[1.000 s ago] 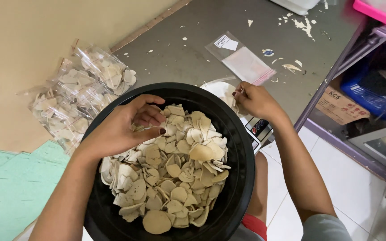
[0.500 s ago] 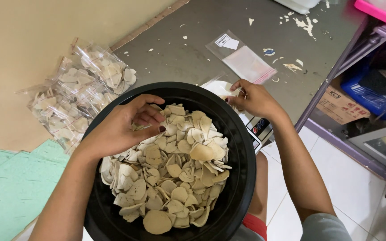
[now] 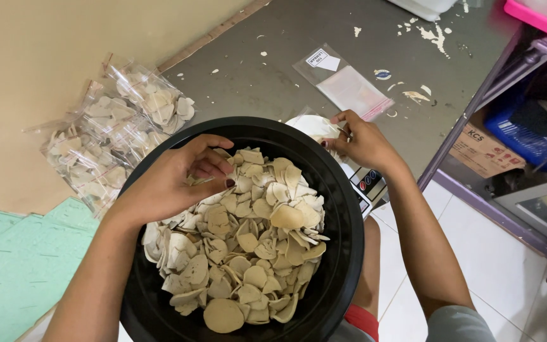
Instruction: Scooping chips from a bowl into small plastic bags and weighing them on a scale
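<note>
A large black basin (image 3: 343, 234) holds a heap of pale raw crackers (image 3: 248, 240). My left hand (image 3: 175, 180) rests on the heap at its upper left, fingers curled around a few crackers. My right hand (image 3: 362, 142) is beyond the basin's far rim, fingers pinched on a clear plastic bag (image 3: 314, 125) with crackers that sits on a small white scale (image 3: 365, 183).
Several filled clear bags of crackers (image 3: 115, 130) lie at the left on the beige floor. An empty clear bag (image 3: 344, 82) lies on the grey floor. A purple-framed shelf (image 3: 476, 95) with a cardboard box (image 3: 485, 152) and blue crate (image 3: 527, 136) stands right.
My right hand shifted slightly up and left at the bag on the scale. My left hand stays on the crackers, nearly still.
</note>
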